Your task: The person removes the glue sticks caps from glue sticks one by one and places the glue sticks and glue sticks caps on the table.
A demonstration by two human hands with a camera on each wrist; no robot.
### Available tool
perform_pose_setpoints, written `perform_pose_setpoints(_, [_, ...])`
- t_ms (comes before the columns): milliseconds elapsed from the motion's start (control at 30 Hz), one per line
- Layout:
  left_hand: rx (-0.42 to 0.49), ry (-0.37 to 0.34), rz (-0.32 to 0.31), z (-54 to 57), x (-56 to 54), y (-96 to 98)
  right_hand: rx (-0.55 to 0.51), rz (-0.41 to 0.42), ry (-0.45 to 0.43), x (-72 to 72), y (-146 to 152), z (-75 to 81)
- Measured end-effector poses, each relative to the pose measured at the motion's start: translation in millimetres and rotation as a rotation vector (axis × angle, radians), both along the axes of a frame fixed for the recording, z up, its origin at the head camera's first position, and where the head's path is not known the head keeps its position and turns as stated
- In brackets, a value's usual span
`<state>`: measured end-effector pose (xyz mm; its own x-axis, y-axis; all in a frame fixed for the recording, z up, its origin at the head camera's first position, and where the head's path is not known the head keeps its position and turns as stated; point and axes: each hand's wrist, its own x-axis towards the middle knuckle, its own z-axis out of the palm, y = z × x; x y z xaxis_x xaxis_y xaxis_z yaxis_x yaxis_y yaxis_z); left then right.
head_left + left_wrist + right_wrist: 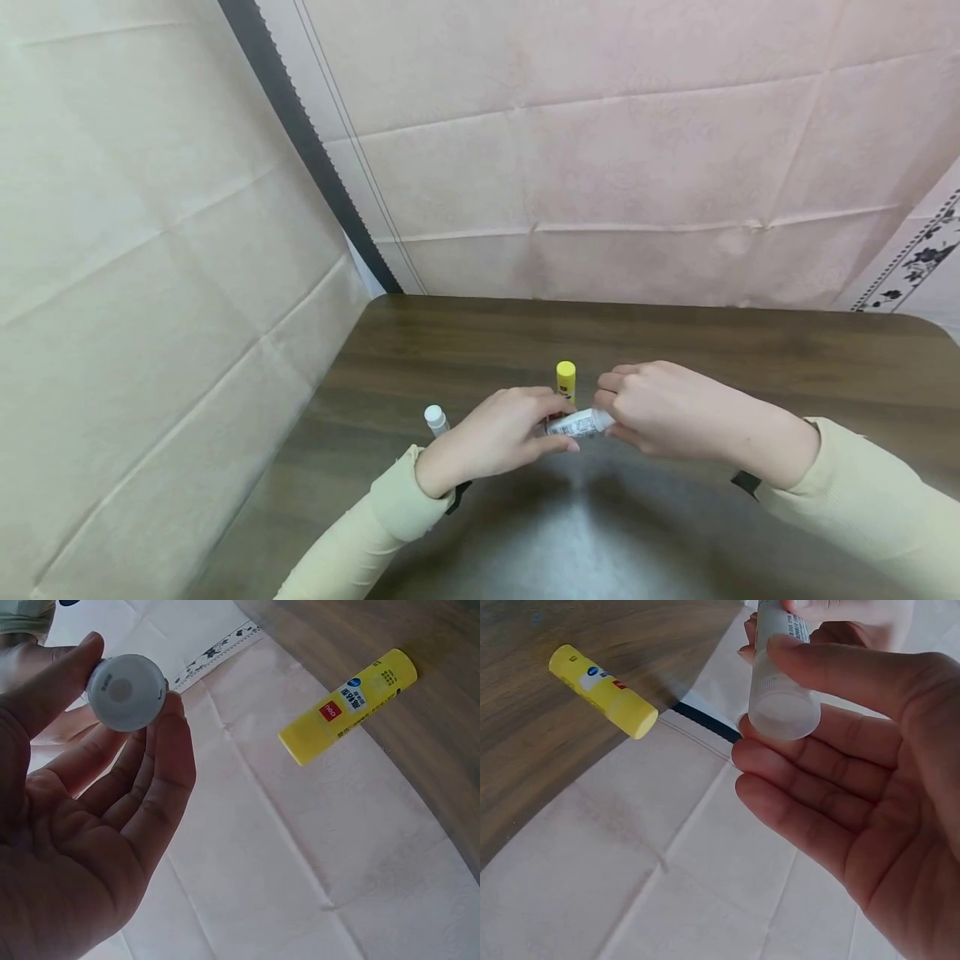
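Above the table, both hands hold a white glue stick that lies sideways between them. The left hand pinches one end between thumb and fingers; its round base faces the left wrist camera. At the opposite end, the right hand grips the translucent cap, thumb on one side and fingertips on the other. Just behind the hands a yellow glue stick stands upright on the table, its lower part hidden. A second white stick stands left of the left wrist, partly covered by it.
The brown wooden table has rounded far corners. Pale creased cloth hangs behind its far edge, and more cloth hangs along the left side.
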<state>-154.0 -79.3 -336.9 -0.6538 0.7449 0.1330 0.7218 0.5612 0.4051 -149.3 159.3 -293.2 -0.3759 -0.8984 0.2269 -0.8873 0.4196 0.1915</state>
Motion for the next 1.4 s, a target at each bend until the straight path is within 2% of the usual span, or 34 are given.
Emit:
perform_pose_setpoints(267, [-0.028,0.064,0.01,2.6,7.7,-1.1,0.006,0.008,-0.017,2.7,1.7,1.0])
perform_pose_setpoints(333, [-0.056,0.12,0.012,1.7,9.0,-2.3,0.011,0.005,-0.011,2.5,4.8,2.1])
perform_pose_setpoints(467, [-0.127,0.166,0.047,-2.8,12.8,-11.3,-0.06,-0.036,-0.003,-0.9,23.3,7.2])
perform_pose_setpoints(533, [-0.144,0.157,0.074,-5.4,14.4,-18.5,-0.132,-0.047,0.034,-3.8,35.9,12.7])
perform_pose_setpoints(633, [-0.122,0.129,0.113,-5.4,15.2,-27.5,-0.241,-0.031,0.112,-7.6,51.0,22.2])
perform_pose_setpoints(700, [-0.105,0.136,0.131,-4.2,14.7,-31.1,-0.286,-0.017,0.151,-9.8,56.2,28.1])
perform_pose_setpoints(833, [-0.087,0.121,0.146,-3.5,14.2,-34.3,-0.329,-0.017,0.167,-11.2,58.6,34.2])
perform_pose_setpoints(1000, [-0.071,0.086,0.151,-6.0,14.2,-35.1,-0.369,-0.033,0.164,-11.2,59.1,34.7])
perform_pose_setpoints(1233, [-0.044,0.086,0.157,-10.9,13.5,-38.0,-0.528,0.011,0.086,-8.5,68.9,32.1])
perform_pose_setpoints(1400, [0.01,0.071,0.171,-11.7,13.3,-41.7,-0.55,-0.088,0.04,-2.3,88.1,30.3])
